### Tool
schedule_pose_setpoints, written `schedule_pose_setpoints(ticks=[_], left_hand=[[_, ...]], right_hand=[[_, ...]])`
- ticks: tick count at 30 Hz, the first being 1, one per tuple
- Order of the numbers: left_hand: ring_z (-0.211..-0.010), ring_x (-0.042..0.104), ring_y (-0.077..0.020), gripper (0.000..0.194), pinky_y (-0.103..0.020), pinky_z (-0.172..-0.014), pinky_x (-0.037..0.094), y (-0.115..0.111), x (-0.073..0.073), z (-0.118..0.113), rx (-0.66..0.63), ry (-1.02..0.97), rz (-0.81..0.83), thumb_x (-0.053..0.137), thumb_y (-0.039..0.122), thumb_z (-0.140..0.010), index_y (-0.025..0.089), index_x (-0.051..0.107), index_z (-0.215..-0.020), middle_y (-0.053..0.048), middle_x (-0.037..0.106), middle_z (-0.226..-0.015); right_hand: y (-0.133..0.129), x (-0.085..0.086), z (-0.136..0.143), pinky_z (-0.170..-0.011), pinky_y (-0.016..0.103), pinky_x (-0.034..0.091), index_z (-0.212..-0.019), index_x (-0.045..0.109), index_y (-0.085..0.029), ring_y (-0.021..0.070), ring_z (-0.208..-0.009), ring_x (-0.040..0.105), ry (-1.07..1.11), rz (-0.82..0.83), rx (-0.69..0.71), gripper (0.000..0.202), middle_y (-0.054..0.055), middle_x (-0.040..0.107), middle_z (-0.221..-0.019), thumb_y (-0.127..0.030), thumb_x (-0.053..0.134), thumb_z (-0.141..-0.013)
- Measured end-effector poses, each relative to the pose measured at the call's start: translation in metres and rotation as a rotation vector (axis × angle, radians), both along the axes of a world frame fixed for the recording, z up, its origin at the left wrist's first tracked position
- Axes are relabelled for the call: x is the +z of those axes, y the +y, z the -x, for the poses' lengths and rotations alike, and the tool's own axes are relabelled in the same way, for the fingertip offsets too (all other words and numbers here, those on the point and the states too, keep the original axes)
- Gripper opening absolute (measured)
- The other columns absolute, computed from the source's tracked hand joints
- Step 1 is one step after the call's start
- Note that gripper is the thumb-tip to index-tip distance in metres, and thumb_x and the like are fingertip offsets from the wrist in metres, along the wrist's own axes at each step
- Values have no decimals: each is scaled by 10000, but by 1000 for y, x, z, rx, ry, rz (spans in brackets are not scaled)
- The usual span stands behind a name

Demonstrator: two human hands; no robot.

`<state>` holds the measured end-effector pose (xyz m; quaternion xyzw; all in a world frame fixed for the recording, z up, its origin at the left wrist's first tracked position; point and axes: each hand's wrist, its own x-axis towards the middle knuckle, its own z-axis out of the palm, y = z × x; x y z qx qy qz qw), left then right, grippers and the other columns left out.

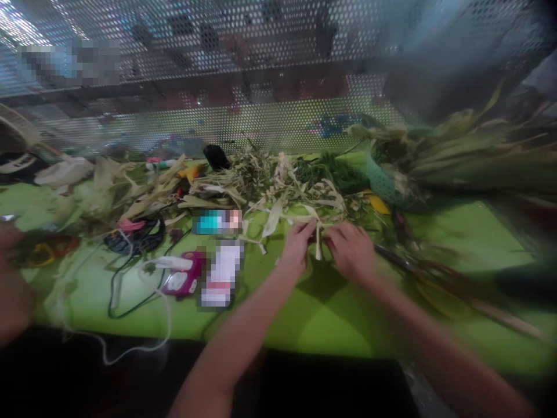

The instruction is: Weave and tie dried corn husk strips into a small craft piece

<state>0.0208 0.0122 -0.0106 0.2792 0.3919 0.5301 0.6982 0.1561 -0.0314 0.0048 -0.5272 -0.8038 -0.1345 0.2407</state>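
Both hands meet over the green table, working a pale dried husk strip (318, 247) that looks like corn husk. My left hand (296, 247) pinches it from the left, fingertips closed near its upper end. On the other side, my right hand (352, 251) has its fingers curled in against the same strip. A short end hangs down between the hands. A longer pale husk piece (273, 217) lies just left of my left hand. Behind them spreads a heap of dried husk scraps (256, 177), with dark green strands (337, 173) at its right.
A green basket (380, 177) of long leaves stands at right. Left of my hands lie a pixelated phone-like slab (221, 276), a magenta device (198, 268) and a white cable (169, 325). Another person's arm (13, 284) enters at left. A perforated metal screen (270, 122) rises behind.
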Motion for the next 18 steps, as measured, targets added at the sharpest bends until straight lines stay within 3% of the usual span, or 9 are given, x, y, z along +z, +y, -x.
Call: schedule_pose_setpoints(ticks=[5, 8, 11, 15, 18], left_hand=[[-703, 613, -110, 272, -243, -689, 478, -2, 1, -2, -24, -47, 2, 753, 383, -733, 179, 688, -901, -11, 674, -780], [-691, 584, -93, 252, -216, -662, 462, -2, -1, -2, 6, 26, -73, 721, 400, -768, 184, 679, -891, -3, 651, -775], [-616, 526, -80, 264, -211, -600, 423, -3, -3, -3, -12, 116, -100, 689, 429, -797, 182, 677, -889, 5, 624, -742], [-662, 531, -89, 292, -221, -642, 418, -4, -3, -2, -34, 229, -120, 660, 456, -816, 178, 685, -901, -9, 641, -803], [-698, 528, -98, 288, -222, -665, 406, -3, -3, 0, -31, 319, -187, 644, 456, -829, 175, 686, -873, -7, 631, -792]], right_hand=[[-2, -1, 3, -722, 354, 371, -928, 654, -224, 210, -835, 581, 45, -4, 54, 167, 57, 672, -910, -191, 493, -958], [-3, 3, 0, -732, 338, 420, -1004, 652, -230, 220, -912, 600, 271, 22, 95, 135, 74, 654, -989, -240, 532, -943], [-1, 6, -4, -713, 321, 446, -1107, 618, -216, 230, -954, 609, 526, 139, 32, 212, 99, 638, -1098, -322, 556, -934], [6, 4, -11, -610, 286, 392, -964, 658, -211, 181, -708, 594, 630, 398, 3, 202, 27, 681, -843, -388, 570, -921], [13, -2, -16, -617, 276, 373, -807, 671, -205, 167, -678, 562, 677, 434, 17, 194, 6, 650, -732, -355, 589, -897]])
